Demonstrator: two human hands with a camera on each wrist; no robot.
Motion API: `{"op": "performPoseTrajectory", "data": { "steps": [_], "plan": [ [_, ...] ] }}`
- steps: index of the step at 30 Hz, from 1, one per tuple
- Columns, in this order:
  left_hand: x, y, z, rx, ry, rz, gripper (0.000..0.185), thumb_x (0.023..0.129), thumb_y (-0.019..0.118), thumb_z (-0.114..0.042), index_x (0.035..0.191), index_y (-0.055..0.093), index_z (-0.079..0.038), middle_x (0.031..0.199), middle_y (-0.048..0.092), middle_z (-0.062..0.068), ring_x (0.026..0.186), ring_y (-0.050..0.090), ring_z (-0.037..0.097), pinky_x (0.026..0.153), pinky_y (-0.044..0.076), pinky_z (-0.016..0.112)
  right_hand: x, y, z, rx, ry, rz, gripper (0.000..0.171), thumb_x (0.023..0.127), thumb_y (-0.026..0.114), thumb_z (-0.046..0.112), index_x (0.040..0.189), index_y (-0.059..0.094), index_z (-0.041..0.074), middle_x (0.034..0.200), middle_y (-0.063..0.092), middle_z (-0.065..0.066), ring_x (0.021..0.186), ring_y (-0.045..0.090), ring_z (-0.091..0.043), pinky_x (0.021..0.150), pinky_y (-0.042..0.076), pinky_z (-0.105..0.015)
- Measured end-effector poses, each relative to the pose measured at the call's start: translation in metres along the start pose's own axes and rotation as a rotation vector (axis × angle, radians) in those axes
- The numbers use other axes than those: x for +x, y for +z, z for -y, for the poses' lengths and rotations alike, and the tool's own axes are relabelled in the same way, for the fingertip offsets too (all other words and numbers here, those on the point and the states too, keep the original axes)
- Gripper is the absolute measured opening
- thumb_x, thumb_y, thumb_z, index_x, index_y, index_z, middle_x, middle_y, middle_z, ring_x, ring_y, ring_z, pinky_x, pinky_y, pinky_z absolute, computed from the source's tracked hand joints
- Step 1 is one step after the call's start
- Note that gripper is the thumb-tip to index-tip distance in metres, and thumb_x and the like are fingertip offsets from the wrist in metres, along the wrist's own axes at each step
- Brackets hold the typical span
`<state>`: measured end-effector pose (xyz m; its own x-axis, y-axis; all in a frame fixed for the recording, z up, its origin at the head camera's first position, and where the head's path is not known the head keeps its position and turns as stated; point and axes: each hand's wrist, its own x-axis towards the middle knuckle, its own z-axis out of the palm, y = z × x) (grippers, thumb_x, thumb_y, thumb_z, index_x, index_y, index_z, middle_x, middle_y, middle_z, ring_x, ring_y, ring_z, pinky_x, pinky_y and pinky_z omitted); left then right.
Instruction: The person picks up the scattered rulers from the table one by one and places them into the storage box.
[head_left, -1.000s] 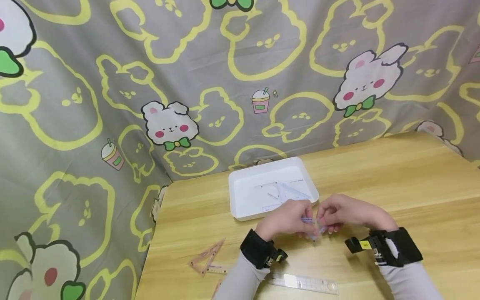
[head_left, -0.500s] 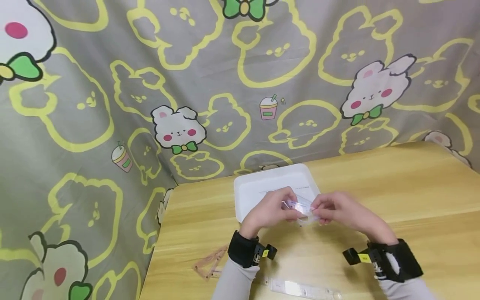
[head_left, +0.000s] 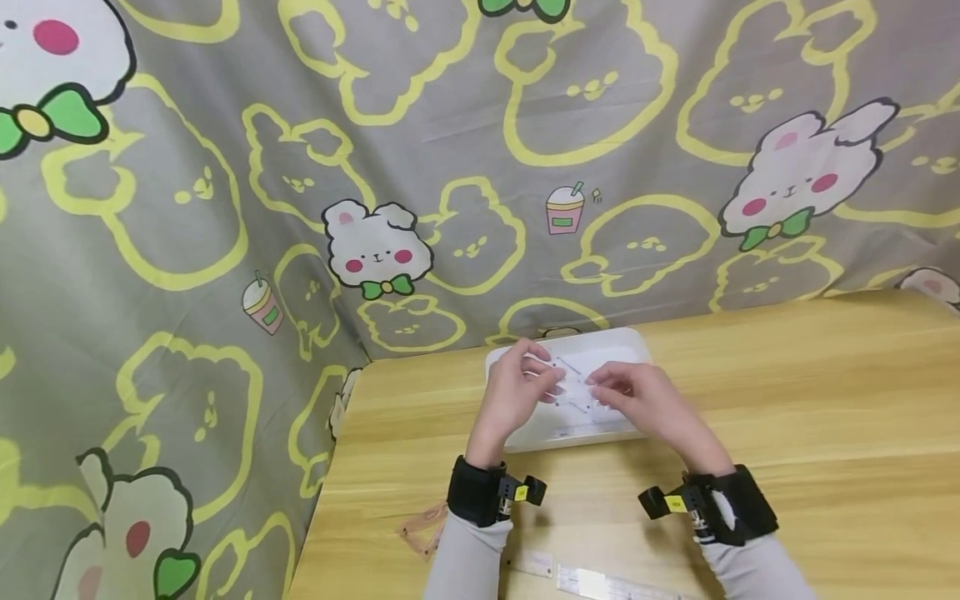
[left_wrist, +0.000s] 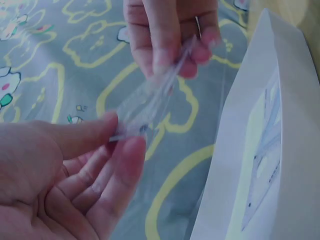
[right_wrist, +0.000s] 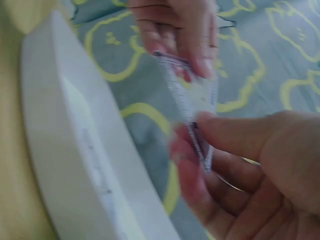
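**A:** ok so what's the deal with the clear ruler (left_wrist: 150, 97)? looks like it's just floating there

**B:** nah, it's pinched at both ends. Left hand (head_left: 513, 392) has one end between thumb and fingers (left_wrist: 131, 150), right hand (head_left: 637, 404) nips the other end the same way (right_wrist: 197, 150). Holding a thin see-through strip by its ends like that keeps it flat and off everything, I'd guess.

**A:** and where is it exactly?

**B:** in the air right over the white tray (head_left: 637, 343), not touching it. The tray sits at the back edge of the desk (head_left: 825, 392), up against the bunny-print cloth (head_left: 375, 167).

**A:** anything in the tray?

**B:** yeah, a clear set square (left_wrist: 267, 160) lying flat on the bottom. There's also an orange-ish set square (head_left: 423, 529) near the desk's left edge and another clear ruler (head_left: 600, 583) down by the sleeves, both well apart from the hands.
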<state>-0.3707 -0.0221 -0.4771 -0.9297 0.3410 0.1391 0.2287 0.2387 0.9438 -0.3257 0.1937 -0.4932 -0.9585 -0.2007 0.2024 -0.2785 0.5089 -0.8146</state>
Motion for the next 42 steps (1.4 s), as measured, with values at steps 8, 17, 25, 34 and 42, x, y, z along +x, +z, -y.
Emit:
{"op": "performPoseTrajectory", "data": {
  "steps": [8,17,25,34,42],
  "plan": [
    [0.003,-0.004,0.015,0.087,-0.073,-0.069,0.012,0.098,0.071,-0.003,0.108,0.064,-0.003,0.092,0.076,0.012,0.074,0.076,0.022,0.064,0.062,0.028,0.011,0.031,-0.011,-0.114,-0.016,-0.113,0.015,0.094,0.075,0.003,0.107,0.079,-0.002,0.103,0.077,-0.015,0.088,0.071,-0.027,0.082,0.058,-0.045],
    [0.01,-0.004,0.03,0.169,-0.17,-0.152,0.012,0.097,0.071,-0.002,0.107,0.067,-0.002,0.088,0.077,0.012,0.071,0.075,0.021,0.06,0.06,0.026,0.022,0.05,-0.026,-0.163,-0.056,-0.132,0.019,0.092,0.072,-0.003,0.111,0.076,-0.002,0.091,0.073,-0.009,0.078,0.065,-0.02,0.074,0.052,-0.039],
    [0.011,-0.003,0.043,0.306,-0.261,-0.201,0.011,0.096,0.074,-0.007,0.106,0.07,-0.004,0.078,0.072,0.005,0.058,0.064,0.011,0.052,0.048,0.024,0.024,0.061,-0.031,-0.161,-0.007,-0.032,0.03,0.093,0.059,-0.008,0.12,0.072,-0.005,0.107,0.076,-0.019,0.099,0.071,-0.035,0.091,0.056,-0.055],
    [0.012,0.003,0.055,0.543,-0.256,-0.191,0.011,0.094,0.076,-0.01,0.102,0.073,-0.003,0.084,0.072,0.006,0.073,0.065,0.018,0.069,0.051,0.033,0.021,0.063,-0.034,-0.178,0.026,0.039,0.033,0.093,0.057,-0.008,0.123,0.07,-0.006,0.107,0.076,-0.018,0.095,0.07,-0.029,0.09,0.057,-0.053],
    [0.011,0.006,0.059,0.632,-0.262,-0.191,0.012,0.091,0.079,-0.008,0.095,0.07,-0.001,0.08,0.063,0.003,0.075,0.059,0.022,0.069,0.05,0.035,0.021,0.062,-0.034,-0.162,0.016,0.053,0.033,0.093,0.057,-0.008,0.124,0.069,-0.007,0.103,0.076,-0.017,0.085,0.069,-0.023,0.084,0.059,-0.049]
  ]
}}
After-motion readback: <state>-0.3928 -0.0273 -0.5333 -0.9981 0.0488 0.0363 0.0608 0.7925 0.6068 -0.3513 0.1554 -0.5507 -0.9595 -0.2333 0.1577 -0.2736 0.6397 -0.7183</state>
